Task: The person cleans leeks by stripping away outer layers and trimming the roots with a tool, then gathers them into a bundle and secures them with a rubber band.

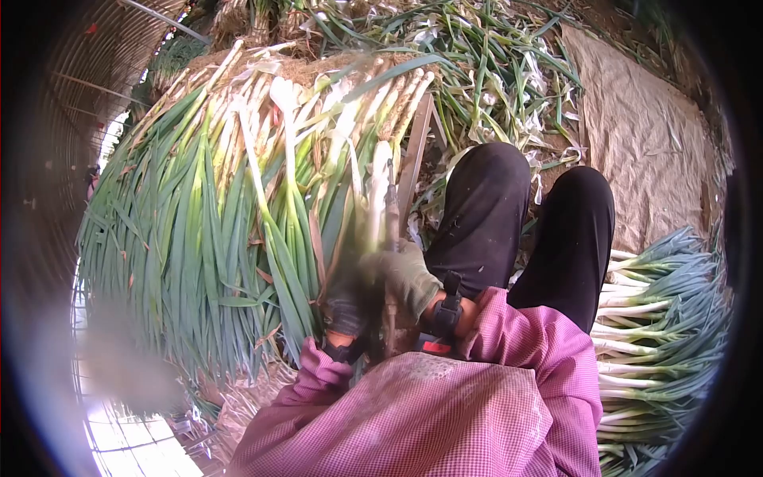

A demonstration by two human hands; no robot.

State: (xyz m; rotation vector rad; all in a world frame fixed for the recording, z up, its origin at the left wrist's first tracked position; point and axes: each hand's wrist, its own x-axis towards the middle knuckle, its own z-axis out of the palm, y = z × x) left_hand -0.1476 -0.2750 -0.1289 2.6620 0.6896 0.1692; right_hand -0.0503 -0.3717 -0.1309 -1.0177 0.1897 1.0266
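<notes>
My right hand (pixel 411 277), in a grey-green glove, is closed around a slim metal nozzle tool (pixel 392 215) that looks like an air gun. Its tip points away from me, close beside the white stem of a green onion (pixel 378 187). My left hand (pixel 348 306), in a dark glove, sits just left of the right one and is closed around the lower part of that onion. A blurred patch on the lens partly hides its fingers. Left of both hands lies a thick heap of unpeeled green onions (pixel 199 215), roots away from me and leaves towards me.
Cleaned green onions (pixel 636 350) are stacked at the right. Stripped leaves and skins (pixel 509 79) litter the ground ahead, beside a brown cloth sheet (pixel 644 135). A wooden bar (pixel 415 155) stands by the heap's right edge, next to my knees (pixel 485 207).
</notes>
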